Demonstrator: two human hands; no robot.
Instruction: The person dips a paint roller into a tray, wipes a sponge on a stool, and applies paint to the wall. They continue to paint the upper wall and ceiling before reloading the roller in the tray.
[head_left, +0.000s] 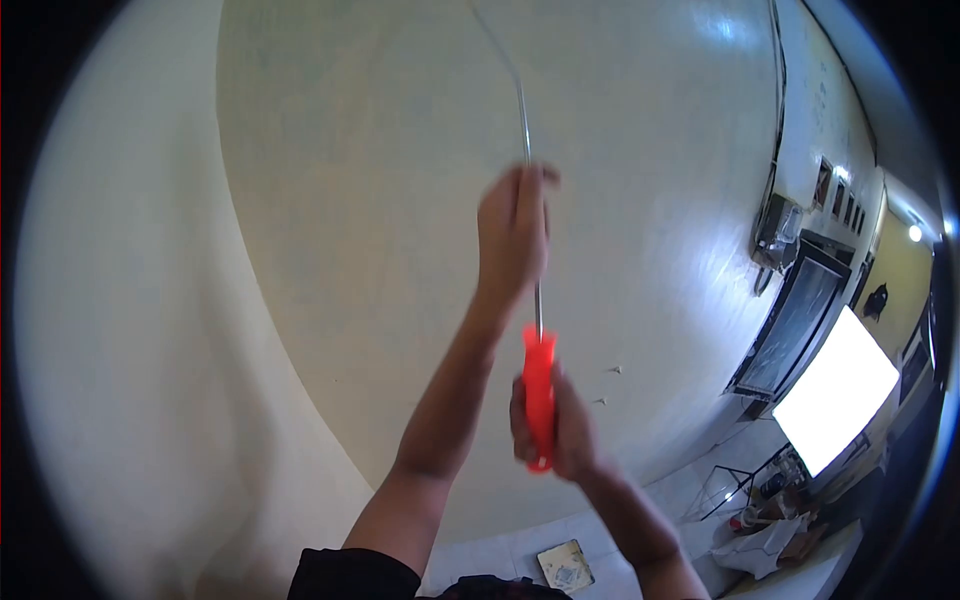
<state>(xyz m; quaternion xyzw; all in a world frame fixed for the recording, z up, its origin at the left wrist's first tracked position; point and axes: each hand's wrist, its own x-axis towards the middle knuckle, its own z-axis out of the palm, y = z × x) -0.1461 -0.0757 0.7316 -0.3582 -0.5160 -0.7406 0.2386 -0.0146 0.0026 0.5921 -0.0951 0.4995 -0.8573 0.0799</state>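
Note:
A long, thin metal rod (524, 120) with a bright red handle (540, 400) stands nearly upright before me. My left hand (513, 232) is closed around the rod, well above the handle. Lower down, my right hand (570, 420) wraps the red handle, its fingers on the left side and its palm on the right. Near the top of the view the rod bends to the upper left and runs out of the frame, so its far end is hidden. Behind both hands rises a pale yellowish wall (380, 200).
Two small pegs (617, 370) stick out of the wall right of the handle. A stained square tray (566, 566) lies on the tiled floor. To the right are a meter box (778, 232), a dark-framed window (795, 320), a bright light panel (838, 390) on a stand, and bags (762, 545).

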